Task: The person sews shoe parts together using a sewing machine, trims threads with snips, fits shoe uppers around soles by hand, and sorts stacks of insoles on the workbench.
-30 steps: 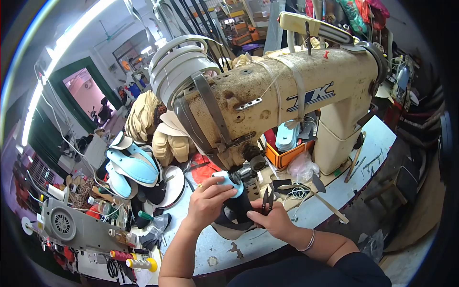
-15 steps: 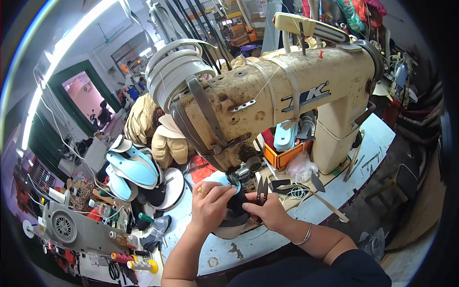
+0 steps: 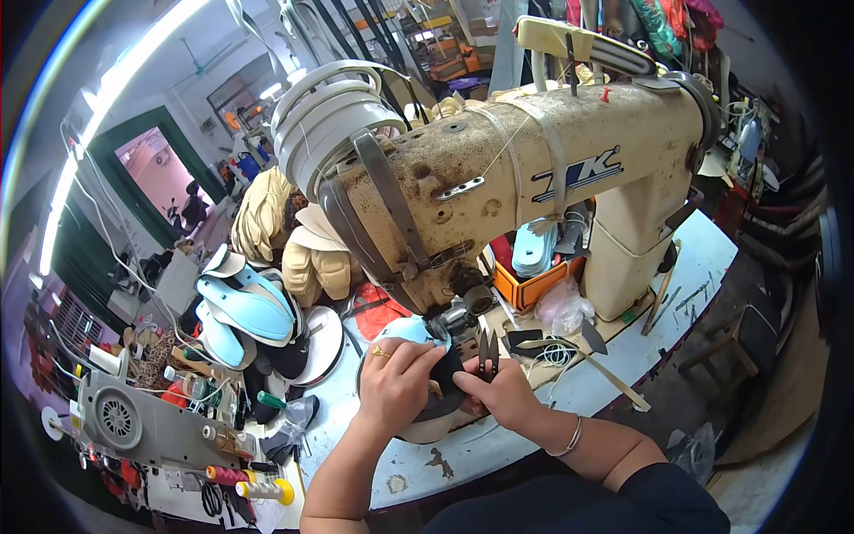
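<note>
A worn beige sewing machine [image 3: 498,169] stands over the table, its needle area above a shoe piece [image 3: 440,400] with a black upper and light blue insole. My left hand [image 3: 391,378], with a ring, presses on the shoe piece just left of the presser foot, fingers bent together. Thread snips [image 3: 488,354] point upward from my right hand [image 3: 500,392], whose thumb and fingers also meet the black edge of the piece. The needle tip is hidden.
Blue-lined shoe pieces [image 3: 249,307] and beige padded pieces [image 3: 316,267] lie at the left. Behind the machine arm sits an orange box [image 3: 525,287] of insoles. Thread cones [image 3: 267,490], a plastic bag [image 3: 566,307] and white cord [image 3: 556,354] are around.
The shoe piece has turned and shifted left under the machine, showing more of its edge left of my left hand. My right hand still holds the snips.
</note>
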### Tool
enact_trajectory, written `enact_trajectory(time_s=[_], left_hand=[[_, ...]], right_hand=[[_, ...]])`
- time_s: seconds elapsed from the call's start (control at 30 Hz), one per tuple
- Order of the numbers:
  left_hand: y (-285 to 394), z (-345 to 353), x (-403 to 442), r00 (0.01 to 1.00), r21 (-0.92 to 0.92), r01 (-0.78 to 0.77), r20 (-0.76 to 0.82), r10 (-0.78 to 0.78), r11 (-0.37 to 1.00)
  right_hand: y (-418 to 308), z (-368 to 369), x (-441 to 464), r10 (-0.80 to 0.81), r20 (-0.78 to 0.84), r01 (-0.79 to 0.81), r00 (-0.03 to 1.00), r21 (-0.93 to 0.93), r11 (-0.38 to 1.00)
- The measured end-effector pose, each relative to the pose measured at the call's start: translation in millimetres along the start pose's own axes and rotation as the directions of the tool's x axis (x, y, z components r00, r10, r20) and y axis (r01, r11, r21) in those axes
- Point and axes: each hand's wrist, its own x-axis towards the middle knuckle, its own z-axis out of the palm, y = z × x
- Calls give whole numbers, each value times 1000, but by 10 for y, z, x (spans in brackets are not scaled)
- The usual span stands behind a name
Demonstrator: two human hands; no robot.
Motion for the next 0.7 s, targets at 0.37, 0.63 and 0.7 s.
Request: enact_trajectory(time_s=[0.37,0.63,0.7], left_hand=[[63,-16,40,999,37,13,31,-14,999],[55,12,21,999,31,12,37,-13,999],[30,-23,54,999,13,2,-47,-1,1000]], right_hand=[[-32,90,48,-21,-87,30,996,109,994],[-24,89,91,-33,-58,37,998,83,996],[34,45,53,-12,-13,11,1000,-22,1000]])
